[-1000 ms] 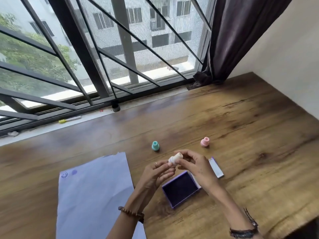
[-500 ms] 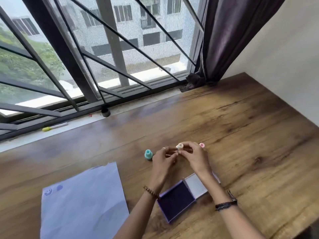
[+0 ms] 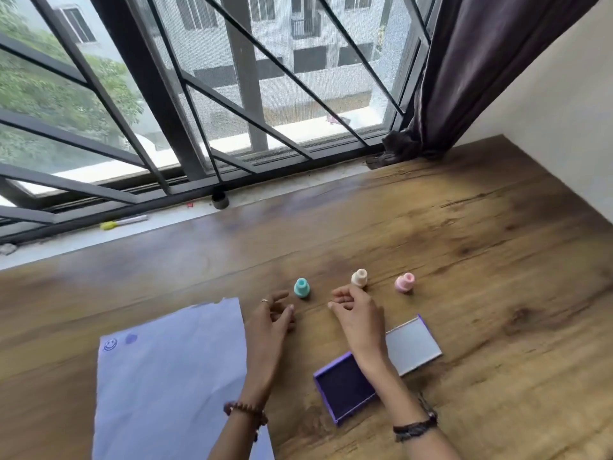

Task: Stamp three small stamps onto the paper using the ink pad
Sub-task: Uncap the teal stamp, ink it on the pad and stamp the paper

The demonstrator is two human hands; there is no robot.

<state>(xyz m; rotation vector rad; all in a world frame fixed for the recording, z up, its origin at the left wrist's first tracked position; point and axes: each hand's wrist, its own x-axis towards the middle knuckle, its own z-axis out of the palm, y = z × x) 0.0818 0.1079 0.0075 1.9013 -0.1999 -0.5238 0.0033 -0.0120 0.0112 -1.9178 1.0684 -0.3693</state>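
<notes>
Right hand point(image 3: 360, 313) grip is hanging loosely curled, holding nothing, fingertips just beside the cream stamp point(image 3: 359, 278) standing on the table point(image 3: 481, 260). Left hand point(image 3: 270, 315) grip is lying half open and empty, near the teal stamp point(image 3: 302, 287). Pink stamp point(image 3: 405, 282) is standing further right. Ink pad point(image 3: 345, 386) is sitting open below the right wrist; paper point(image 3: 172, 376) is showing two prints in its top-left corner. Looks like one stamp is remaining: next needs picking an unused one, inking, pressing.

Teal stamp point(image 3: 302, 287), cream stamp point(image 3: 359, 277), pink stamp point(image 3: 405, 282), purple ink pad point(image 3: 345, 386).
</notes>
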